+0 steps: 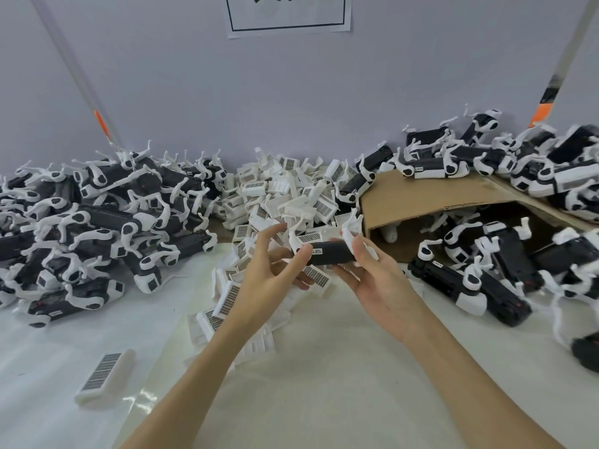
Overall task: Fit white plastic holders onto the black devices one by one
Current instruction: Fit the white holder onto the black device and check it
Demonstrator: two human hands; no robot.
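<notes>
Both hands grip one black device: left hand fingertips, right hand hiding its end.

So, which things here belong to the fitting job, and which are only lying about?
Job:
- black device, held by left hand and right hand
- pile of white holders
- piles of black devices

Lying about:
- cardboard box
- paper sign on the wall
- single holder near the table's front left
</notes>
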